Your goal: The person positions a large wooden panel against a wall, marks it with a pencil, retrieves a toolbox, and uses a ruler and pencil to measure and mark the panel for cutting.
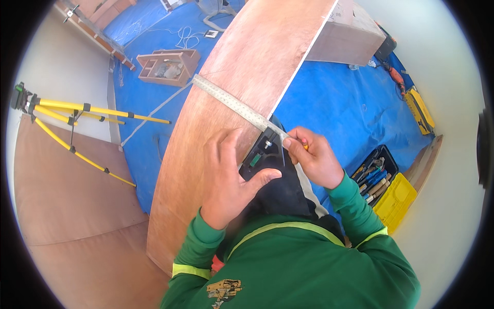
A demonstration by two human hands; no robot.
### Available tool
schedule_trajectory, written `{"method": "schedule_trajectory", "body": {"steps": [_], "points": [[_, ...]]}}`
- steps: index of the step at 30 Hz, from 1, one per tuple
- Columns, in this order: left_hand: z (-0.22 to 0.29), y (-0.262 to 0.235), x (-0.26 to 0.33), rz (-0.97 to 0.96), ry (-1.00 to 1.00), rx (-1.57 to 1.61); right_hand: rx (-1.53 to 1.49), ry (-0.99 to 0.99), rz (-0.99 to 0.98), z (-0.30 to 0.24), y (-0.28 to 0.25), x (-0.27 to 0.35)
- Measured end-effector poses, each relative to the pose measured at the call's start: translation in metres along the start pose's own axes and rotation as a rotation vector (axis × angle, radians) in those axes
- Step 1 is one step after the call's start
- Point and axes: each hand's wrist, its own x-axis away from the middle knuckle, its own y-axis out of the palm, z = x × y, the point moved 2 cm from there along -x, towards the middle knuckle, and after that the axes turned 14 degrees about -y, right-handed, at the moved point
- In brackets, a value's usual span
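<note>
A combination square lies across a long plywood board (pixel 231 67). Its steel rule (pixel 229 100) spans the board's width, and its black head (pixel 260 149) with a green level vial sits against the near right edge. My left hand (pixel 226 175) hovers over the board just left of the head, fingers spread and thumb stretched out, holding nothing. At the rule's near end is my right hand (pixel 314 157), closed, with a short orange-yellow pencil (pixel 305 144) in its fingers. Its thumb is at the tip of the rule; whether it also grips the rule is hard to tell.
A yellow tripod (pixel 92 109) stands at left beside plywood sheets (pixel 77 180). A wooden tray (pixel 170 67) rests on the blue floor sheet (pixel 334 103). At right lie an open toolbox (pixel 396 203) with hand tools and a yellow spirit level (pixel 419 110). A wooden box (pixel 345 41) stands beyond.
</note>
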Motion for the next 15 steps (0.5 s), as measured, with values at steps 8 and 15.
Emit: {"method": "schedule_trajectory", "body": {"steps": [8, 15], "points": [[-0.023, 0.011, -0.042, -0.026, 0.190, -0.369, -0.068, -0.002, 0.077, 0.007, 0.003, -0.010], [-0.030, 0.011, -0.055, -0.021, 0.253, -0.414, -0.140, 0.003, 0.199, 0.016, 0.000, -0.010]]}}
